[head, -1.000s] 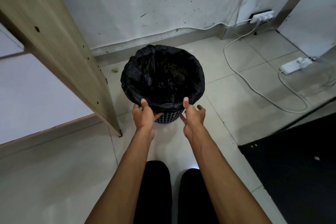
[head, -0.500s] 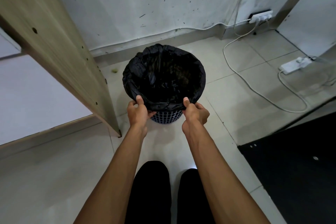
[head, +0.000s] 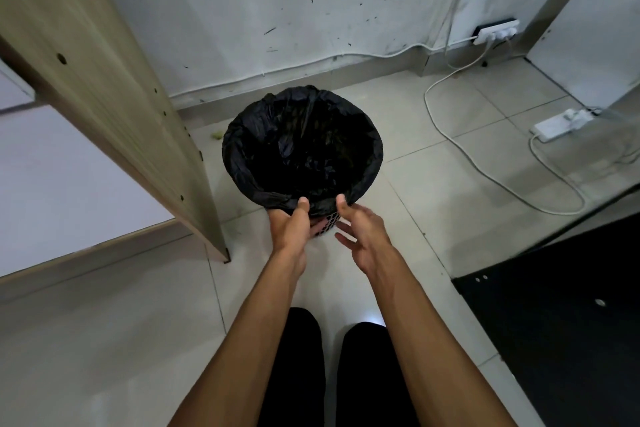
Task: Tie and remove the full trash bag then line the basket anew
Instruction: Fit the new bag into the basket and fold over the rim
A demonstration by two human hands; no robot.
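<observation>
Peeling bag rim off basket
Left hand (head: 294,224) pinches trash bag (head: 277,199) cuff; right hand (head: 360,229) open, empty. Unroll evenly around basket (head: 329,221).

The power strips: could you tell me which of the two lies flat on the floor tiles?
The nearer power strip, at the right edge beside the white panel. The other strip sits up against the wall at the far corner.

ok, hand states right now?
Left hand: closed on the trash bag edge at the near rim.
Right hand: open, thumb touching the bag.
</observation>
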